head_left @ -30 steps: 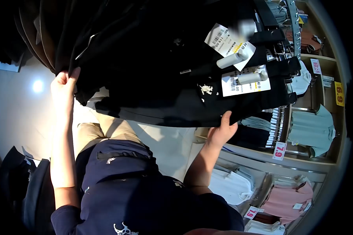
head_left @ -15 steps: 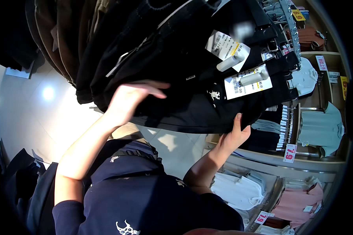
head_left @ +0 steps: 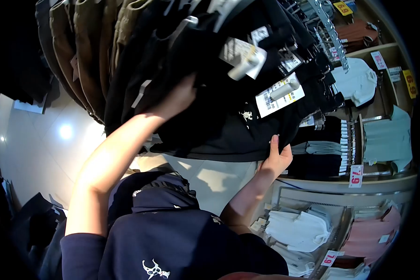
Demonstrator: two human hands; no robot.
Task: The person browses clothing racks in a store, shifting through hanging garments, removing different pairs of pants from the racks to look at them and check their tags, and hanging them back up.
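Black garment: dark cloth (head_left: 205, 135) spread across the upper middle of the view, above the floor and in front of the wearer's body; lower edge runs in a shallow curve, folds soft, surface matt.
Emblem: small, pale and ragged in outline (head_left: 247, 115), near the tagged end.
Price tag: white with barcode and a yellow patch (head_left: 269, 106), lying tilted on the cloth; a white cylinder (head_left: 285, 89) sits across it.
Second tag: similar, further up (head_left: 232, 50) (too blurred to read).
Right hand: (head_left: 278, 157) closed on the black garment's lower edge, thumb over the near face, fingers largely hidden behind.
Left hand: (head_left: 182, 97) reaching over the dark cloth, smeared by motion; how far open, or whether it grips anything, I cannot tell.
Rack: perforated metal strip (head_left: 330, 33) at upper right, beyond the tagged end.
Neighbours: brown garments (head_left: 89, 51) hanging in a row at upper left.
Shelves: pale green shirt (head_left: 388, 140) and pink shirt (head_left: 373, 233) at right, well apart from both hands.
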